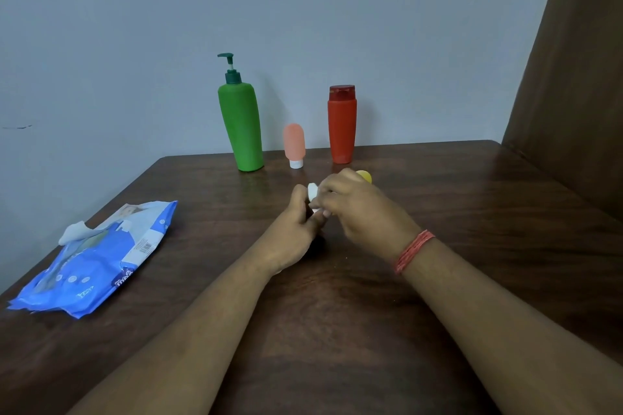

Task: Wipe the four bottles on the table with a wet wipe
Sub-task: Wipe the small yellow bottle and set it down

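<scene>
Three bottles stand at the back of the brown table point(472, 212): a tall green pump bottle point(241, 125), a small pink tube point(294, 144) on its white cap, and a red bottle point(342, 125). A small yellow bottle point(365, 175) is held above the table's middle. My right hand point(357, 209) is curled round it, so only its yellow end shows past the knuckles. My left hand point(296, 232) meets it from the left, fingers curled on a white wet wipe point(313, 193) between the two hands. Most of the wipe is hidden.
A blue wet wipe pack point(101, 259) lies at the table's left edge with a wipe sticking out of its opening. A grey wall runs behind the bottles and a brown curtain point(573, 94) hangs at the right.
</scene>
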Demonstrator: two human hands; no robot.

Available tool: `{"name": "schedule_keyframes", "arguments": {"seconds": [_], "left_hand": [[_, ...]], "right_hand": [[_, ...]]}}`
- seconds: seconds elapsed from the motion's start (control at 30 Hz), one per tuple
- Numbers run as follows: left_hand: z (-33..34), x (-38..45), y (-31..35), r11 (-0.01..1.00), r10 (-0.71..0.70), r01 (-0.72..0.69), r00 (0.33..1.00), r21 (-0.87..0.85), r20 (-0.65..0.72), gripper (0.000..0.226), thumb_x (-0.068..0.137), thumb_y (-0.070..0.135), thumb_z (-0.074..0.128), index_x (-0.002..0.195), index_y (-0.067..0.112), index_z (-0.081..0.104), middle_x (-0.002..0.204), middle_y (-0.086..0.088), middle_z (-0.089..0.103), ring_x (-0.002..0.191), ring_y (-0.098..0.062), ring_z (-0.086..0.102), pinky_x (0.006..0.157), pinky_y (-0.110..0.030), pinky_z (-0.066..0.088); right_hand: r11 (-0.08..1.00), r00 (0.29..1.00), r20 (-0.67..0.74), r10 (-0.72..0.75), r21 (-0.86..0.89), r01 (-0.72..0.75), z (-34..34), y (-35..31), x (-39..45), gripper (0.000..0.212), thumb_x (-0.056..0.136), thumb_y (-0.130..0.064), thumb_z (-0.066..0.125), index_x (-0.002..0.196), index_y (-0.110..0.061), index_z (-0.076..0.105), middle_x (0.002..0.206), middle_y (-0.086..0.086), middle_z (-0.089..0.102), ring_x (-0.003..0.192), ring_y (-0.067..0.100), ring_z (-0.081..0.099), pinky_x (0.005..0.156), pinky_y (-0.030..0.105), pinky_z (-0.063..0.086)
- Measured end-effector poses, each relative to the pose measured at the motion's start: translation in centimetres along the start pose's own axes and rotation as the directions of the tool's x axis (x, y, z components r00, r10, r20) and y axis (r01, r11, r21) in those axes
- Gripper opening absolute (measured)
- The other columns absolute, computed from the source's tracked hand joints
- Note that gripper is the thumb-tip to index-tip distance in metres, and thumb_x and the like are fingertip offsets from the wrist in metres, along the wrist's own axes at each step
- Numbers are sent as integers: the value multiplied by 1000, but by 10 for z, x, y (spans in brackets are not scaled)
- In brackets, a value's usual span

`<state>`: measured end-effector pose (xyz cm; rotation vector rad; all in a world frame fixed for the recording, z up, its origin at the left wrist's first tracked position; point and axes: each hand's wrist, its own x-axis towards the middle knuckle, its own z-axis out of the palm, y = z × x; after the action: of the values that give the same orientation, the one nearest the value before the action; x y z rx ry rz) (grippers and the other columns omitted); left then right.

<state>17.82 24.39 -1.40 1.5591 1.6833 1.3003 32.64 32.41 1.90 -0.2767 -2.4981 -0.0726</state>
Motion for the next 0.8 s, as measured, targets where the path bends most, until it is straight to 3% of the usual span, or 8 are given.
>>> {"name": "schedule_keyframes", "arguments": {"seconds": [0.13, 0.23, 0.33, 0.43, 0.5, 0.67, 0.73, 0.8], "left_hand": [[0, 3, 2, 995, 0, 0, 1000, 102, 0, 13, 104, 28, 50, 100, 29, 38, 85, -3, 52, 70, -10, 46, 69, -35, 42], [1, 2, 3, 987, -11, 10, 1000, 159, 4, 11, 105, 29, 49, 106, 29, 38, 89, -1, 57, 72, -7, 50, 69, -29, 43], [3, 3, 3, 988, 2, 0, 1000, 153, -9, 14, 104, 28, 51, 101, 29, 38, 88, -3, 55, 71, -8, 47, 67, -29, 41], [2, 3, 2, 994, 0, 3, 1000, 108, -25, 15, 104, 26, 53, 100, 23, 38, 83, -2, 50, 68, -7, 43, 66, -29, 39], [1, 3, 2, 994, -11, 14, 1000, 110, -26, 14, 104, 26, 52, 101, 23, 38, 85, -3, 52, 70, -9, 44, 68, -31, 40], [0, 3, 5, 990, -51, 53, 999, 134, -18, 9, 105, 29, 48, 109, 28, 39, 98, 0, 57, 76, -4, 58, 71, -29, 44], [0, 3, 6, 992, -66, 68, 998, 110, -25, 9, 106, 29, 46, 110, 28, 39, 97, 4, 54, 77, 0, 63, 73, -28, 44], [-1, 3, 6, 993, -79, 81, 996, 84, -34, 8, 106, 30, 45, 110, 28, 39, 90, 5, 53, 84, -6, 66, 80, -33, 48]], "right_hand": [[987, 987, -73, 142, -70, -147, -8, 15, 0, 46, 67, 14, 74, 106, -11, 75, 101, 4, 61, 96, 24, 55, 75, 28, 44], [959, 960, -87, 265, -85, -272, -12, 26, -2, 51, 64, 16, 77, 108, -10, 75, 104, 8, 61, 99, 28, 54, 79, 36, 48], [975, 973, -92, 210, -57, -216, -7, 16, -2, 45, 65, 14, 76, 103, -11, 75, 101, 6, 59, 97, 26, 55, 76, 30, 45], [994, 995, -12, 103, -29, -103, -1, -2, 1, 38, 72, 9, 76, 103, -11, 74, 103, 6, 58, 101, 25, 56, 74, 38, 54], [992, 993, -2, 115, -45, -115, -3, 0, 2, 40, 72, 10, 74, 106, -11, 74, 103, 6, 58, 101, 24, 54, 76, 34, 52], [938, 944, -59, 324, -109, -328, -14, 29, -4, 49, 74, 14, 69, 116, -11, 71, 107, 6, 55, 105, 24, 50, 84, 33, 46], [902, 905, -82, 417, -85, -423, -16, 34, -6, 48, 80, 11, 67, 122, -12, 68, 112, 6, 54, 111, 22, 47, 90, 31, 44], [883, 879, -116, 463, -22, -468, -13, 34, -6, 47, 82, 11, 66, 124, -11, 67, 114, 6, 55, 111, 22, 47, 91, 32, 46]]}}
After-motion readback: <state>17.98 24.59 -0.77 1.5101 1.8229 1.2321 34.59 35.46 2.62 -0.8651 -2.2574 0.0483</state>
